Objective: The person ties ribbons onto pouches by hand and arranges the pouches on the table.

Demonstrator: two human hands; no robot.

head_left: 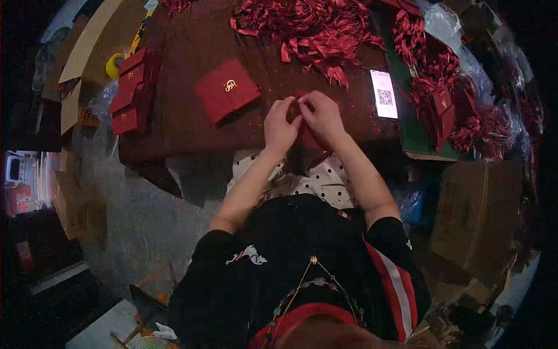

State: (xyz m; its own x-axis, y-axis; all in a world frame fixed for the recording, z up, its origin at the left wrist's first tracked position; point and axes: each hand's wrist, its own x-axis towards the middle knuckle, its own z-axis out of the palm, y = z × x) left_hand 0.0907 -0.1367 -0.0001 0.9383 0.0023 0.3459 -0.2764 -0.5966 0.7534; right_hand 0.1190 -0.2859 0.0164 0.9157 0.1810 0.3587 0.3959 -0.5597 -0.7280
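Note:
My left hand [281, 126] and my right hand [323, 119] meet over the near edge of the brown-covered table [180, 125]. Both have their fingers bent in a pinch, the fingertips almost touching. Beneath and between them shows a dark red piece [310, 139], mostly covered by the hands; I cannot tell what the fingertips hold. Left of my hands lies a square red box [228, 92] with a gold monogram. Beyond them a big tangled heap of shiny red ribbons [317, 32] spreads over the table.
A phone [384, 94] showing a QR code lies to the right. Small red bags [135, 92] overlap at the table's left edge, near a yellow tape roll [114, 66]. More red ribbons and a red bag [443, 113] are at the right. A large cardboard box [476, 212] stands below them.

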